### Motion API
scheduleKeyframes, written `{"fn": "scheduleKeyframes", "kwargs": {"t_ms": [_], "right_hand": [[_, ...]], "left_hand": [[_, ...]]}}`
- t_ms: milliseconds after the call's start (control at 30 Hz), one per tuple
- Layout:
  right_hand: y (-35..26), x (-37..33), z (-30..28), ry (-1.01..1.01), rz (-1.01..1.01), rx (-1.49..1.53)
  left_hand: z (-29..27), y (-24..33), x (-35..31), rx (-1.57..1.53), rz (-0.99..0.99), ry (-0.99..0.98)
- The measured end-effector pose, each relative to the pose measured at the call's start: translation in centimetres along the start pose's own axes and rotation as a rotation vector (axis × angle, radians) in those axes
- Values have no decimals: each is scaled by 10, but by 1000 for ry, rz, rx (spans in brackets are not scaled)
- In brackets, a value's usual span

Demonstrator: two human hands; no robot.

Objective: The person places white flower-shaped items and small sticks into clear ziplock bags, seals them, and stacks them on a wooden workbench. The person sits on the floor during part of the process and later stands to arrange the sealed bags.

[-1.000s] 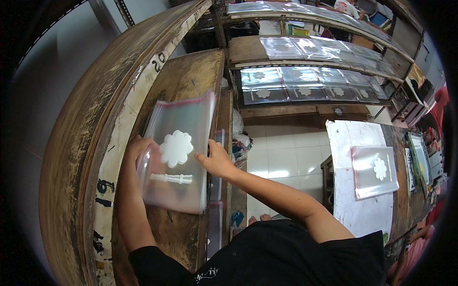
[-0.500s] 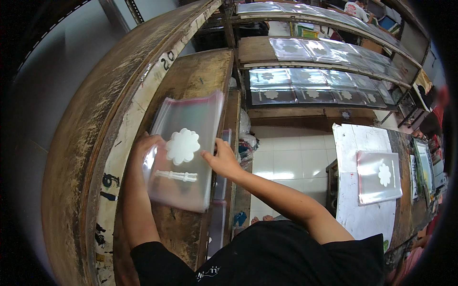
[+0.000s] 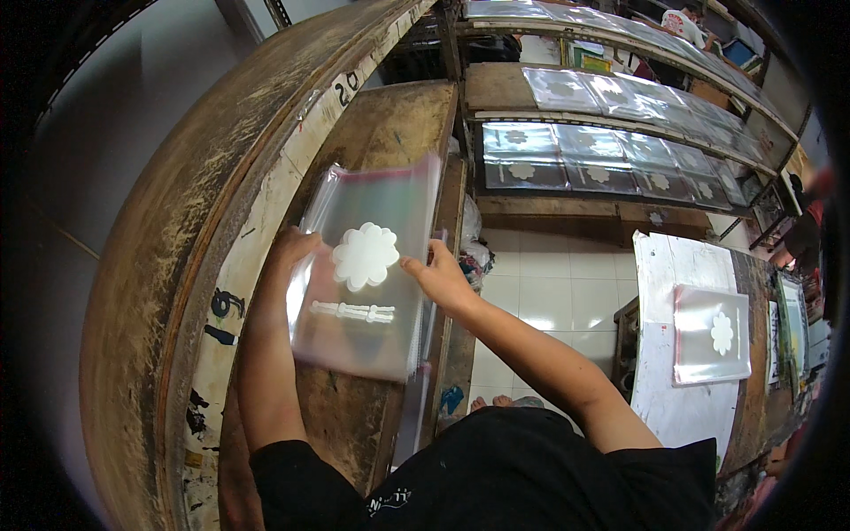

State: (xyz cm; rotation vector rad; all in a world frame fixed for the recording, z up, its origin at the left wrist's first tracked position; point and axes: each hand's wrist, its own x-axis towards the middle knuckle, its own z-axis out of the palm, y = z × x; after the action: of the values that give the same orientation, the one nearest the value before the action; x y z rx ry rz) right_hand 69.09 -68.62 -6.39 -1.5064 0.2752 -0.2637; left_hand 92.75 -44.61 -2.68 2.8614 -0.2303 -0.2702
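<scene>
A thick stack of clear plastic bags [image 3: 363,295] is between my hands at the shelf on the left. Each bag seems to carry a white scalloped flower shape and a white bar below it; a pinkish-red strip runs along the far edge. My left hand [image 3: 299,248] grips the stack's left side, its thumb on top and its other fingers mostly hidden. On the right edge, my right hand [image 3: 443,273] is closed with the thumb over the top sheet. The sheet edges look slightly fanned and blurred. Beneath the stack is a worn wooden shelf board [image 3: 398,124].
Another wooden shelf [image 3: 177,221] curves along my left. Racks ahead hold rows of printed clear bags [image 3: 584,164]. To the right, a table with a white sheet [image 3: 660,416] bears another clear bag [image 3: 708,354]. A person [image 3: 682,25] is in the far background.
My view has shifted, so the shelves and stack appear farther right and higher. Both hands keep hold of the bag stack, which stays over the same shelf.
</scene>
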Motion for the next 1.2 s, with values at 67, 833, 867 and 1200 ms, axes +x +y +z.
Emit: {"fn": "scheduleKeyframes", "kwargs": {"t_ms": [67,833,867,1200], "right_hand": [[-9,-4,-1,-31,-4,-78],[-10,1,-31,-120,287,505],[-11,0,-32,-112,293,509],[-4,-3,-41,-103,354,737]], "left_hand": [[1,0,1,-10,-3,11],[-18,50,-54,-304,21,-71],[-22,59,-62,-280,9,-76],[-12,57,-51,-169,49,-131]]}}
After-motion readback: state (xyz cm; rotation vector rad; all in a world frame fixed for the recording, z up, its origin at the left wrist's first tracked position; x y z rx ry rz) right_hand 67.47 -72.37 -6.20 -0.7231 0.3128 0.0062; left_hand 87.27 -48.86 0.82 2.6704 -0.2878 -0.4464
